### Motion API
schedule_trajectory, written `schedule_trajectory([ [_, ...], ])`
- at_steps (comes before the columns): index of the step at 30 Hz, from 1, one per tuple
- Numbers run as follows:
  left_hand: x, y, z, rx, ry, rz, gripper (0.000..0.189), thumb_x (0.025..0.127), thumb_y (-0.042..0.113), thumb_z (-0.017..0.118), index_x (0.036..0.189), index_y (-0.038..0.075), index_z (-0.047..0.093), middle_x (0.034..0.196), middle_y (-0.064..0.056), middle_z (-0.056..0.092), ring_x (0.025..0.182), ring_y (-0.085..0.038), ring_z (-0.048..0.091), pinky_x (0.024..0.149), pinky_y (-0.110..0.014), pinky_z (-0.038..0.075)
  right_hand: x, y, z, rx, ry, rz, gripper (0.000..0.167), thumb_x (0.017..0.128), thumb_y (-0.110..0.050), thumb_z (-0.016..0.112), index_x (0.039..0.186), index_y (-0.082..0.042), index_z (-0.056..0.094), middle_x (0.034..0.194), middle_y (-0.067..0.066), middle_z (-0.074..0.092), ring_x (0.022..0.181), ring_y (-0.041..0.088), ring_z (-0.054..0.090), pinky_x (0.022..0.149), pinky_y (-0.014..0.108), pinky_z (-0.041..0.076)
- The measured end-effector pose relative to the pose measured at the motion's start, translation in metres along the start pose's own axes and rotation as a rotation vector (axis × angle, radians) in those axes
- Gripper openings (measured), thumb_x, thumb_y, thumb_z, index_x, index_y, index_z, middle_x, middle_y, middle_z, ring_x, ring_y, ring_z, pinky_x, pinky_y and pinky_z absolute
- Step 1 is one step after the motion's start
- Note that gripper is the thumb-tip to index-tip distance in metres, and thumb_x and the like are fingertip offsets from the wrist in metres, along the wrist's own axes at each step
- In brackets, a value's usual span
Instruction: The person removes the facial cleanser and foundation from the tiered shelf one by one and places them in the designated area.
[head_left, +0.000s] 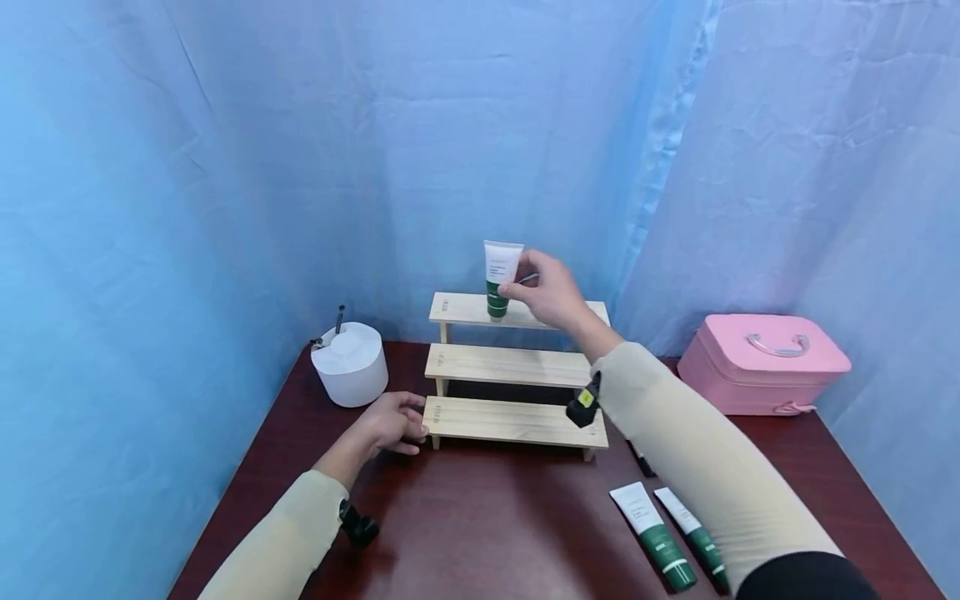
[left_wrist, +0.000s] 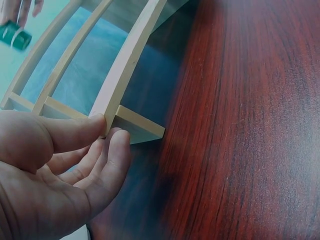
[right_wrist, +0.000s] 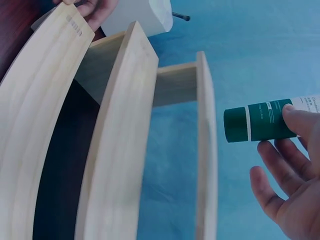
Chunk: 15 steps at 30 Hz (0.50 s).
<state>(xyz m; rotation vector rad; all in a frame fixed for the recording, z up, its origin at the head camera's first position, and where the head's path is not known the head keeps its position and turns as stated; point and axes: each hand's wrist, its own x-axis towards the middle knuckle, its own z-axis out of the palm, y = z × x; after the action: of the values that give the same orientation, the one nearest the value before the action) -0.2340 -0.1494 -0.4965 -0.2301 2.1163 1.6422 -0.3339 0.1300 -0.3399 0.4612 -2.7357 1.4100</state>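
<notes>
A three-tier wooden display stand (head_left: 517,421) stands on the dark red table. My left hand (head_left: 392,423) pinches the left end of its lowest shelf between thumb and fingers, as the left wrist view (left_wrist: 65,165) confirms. Up by the top shelf, my right hand (head_left: 553,292) holds a white and green squeeze tube (head_left: 498,271) upright, cap down. In the right wrist view the tube's green cap (right_wrist: 236,125) is apart from the top shelf (right_wrist: 206,150), just above it. Thumb and fingers of that hand (right_wrist: 295,175) pinch the tube near its middle.
Two more white and green tubes (head_left: 656,537) (head_left: 693,533) lie at the front right, partly beside my right sleeve. A small dark item (head_left: 642,460) is mostly hidden by that arm. A white round container (head_left: 350,367) stands back left, a pink case (head_left: 765,362) back right. Blue curtains surround the table.
</notes>
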Motion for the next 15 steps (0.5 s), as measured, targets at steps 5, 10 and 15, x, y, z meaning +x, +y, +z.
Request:
schedule_trajectory([
  [5, 0.000, 0.001, 0.000, 0.008, 0.013, -0.002, 0.061, 0.088, -0.011, 0.069, 0.145, 0.001, 0.050, 0.110, -0.018, 0.063, 0.085, -0.026, 0.068, 0.067, -0.041, 0.065, -0.019, 0.006, -0.040, 0.026, 0.022, -0.018, 0.039, 0.094, -0.028, 0.077, 0.127, -0.012, 0.063, 0.119, 0.009, 0.068, 0.110, 0.027, 0.069, 0.091, 0.044, 0.058],
  [10, -0.001, -0.001, -0.001, 0.010, 0.014, -0.008, 0.062, 0.088, -0.011, 0.069, 0.146, 0.001, 0.049, 0.112, -0.019, 0.063, 0.086, -0.026, 0.068, 0.068, -0.041, 0.065, -0.050, 0.017, -0.078, 0.000, 0.055, -0.020, 0.043, 0.095, -0.030, 0.077, 0.132, -0.012, 0.063, 0.122, 0.011, 0.068, 0.112, 0.029, 0.070, 0.085, 0.037, 0.060],
  [15, -0.003, -0.002, -0.002, -0.004, 0.012, -0.008, 0.062, 0.089, -0.011, 0.069, 0.146, 0.001, 0.049, 0.111, -0.019, 0.063, 0.085, -0.026, 0.068, 0.068, -0.041, 0.065, -0.093, 0.033, -0.107, -0.044, 0.070, -0.001, 0.046, 0.095, -0.032, 0.075, 0.134, -0.011, 0.064, 0.125, 0.014, 0.069, 0.106, 0.021, 0.073, 0.081, 0.025, 0.060],
])
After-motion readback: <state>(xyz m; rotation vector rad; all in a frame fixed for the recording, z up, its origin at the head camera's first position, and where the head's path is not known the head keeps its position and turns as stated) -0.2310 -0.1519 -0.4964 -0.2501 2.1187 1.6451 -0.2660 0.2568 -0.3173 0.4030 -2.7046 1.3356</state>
